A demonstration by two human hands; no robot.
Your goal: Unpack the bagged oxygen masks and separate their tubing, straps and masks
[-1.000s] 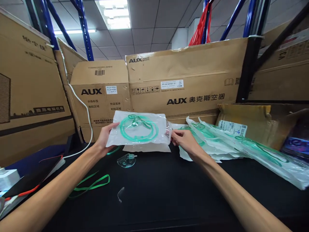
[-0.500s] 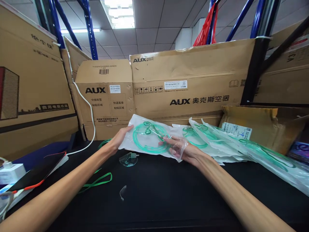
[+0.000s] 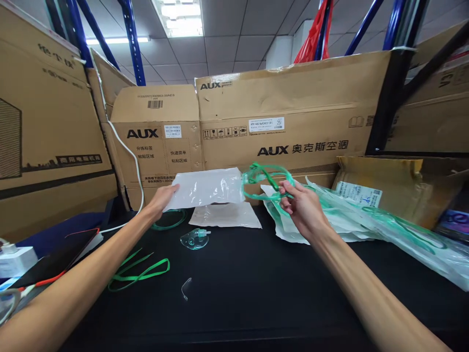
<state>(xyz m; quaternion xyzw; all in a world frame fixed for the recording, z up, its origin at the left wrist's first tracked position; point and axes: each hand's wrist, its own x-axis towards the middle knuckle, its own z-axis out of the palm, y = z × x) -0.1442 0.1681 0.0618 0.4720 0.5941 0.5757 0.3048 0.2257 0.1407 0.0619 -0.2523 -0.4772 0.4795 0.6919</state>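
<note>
Between the finger and thumb of my right hand (image 3: 302, 203) is a coil of green tubing (image 3: 269, 182), out of its bag, with a darker green band among its loops. My left hand (image 3: 164, 199) grips the left edge of a white pouch (image 3: 207, 188), which looks flat. Another white pouch (image 3: 227, 215) lies on the table just below it. A clear green oxygen mask (image 3: 195, 238) rests nearer to me. Green tubing (image 3: 169, 220) lies coiled beyond my left wrist, and a green strap (image 3: 146, 274) lies beside my left forearm.
Bagged tubing sets (image 3: 351, 222) are piled at the right, beside a brown parcel (image 3: 384, 195). A small clear piece (image 3: 186, 288) lies on the black table (image 3: 256, 293). Cardboard boxes (image 3: 293, 107) wall off the back. A white cable (image 3: 126, 146) and a power adapter (image 3: 18, 261) are at the left.
My right hand has come out of the pouch with the coiled tubing and moved right. The pouch in my left hand has flattened and shifted left, and the other pouch beneath now shows.
</note>
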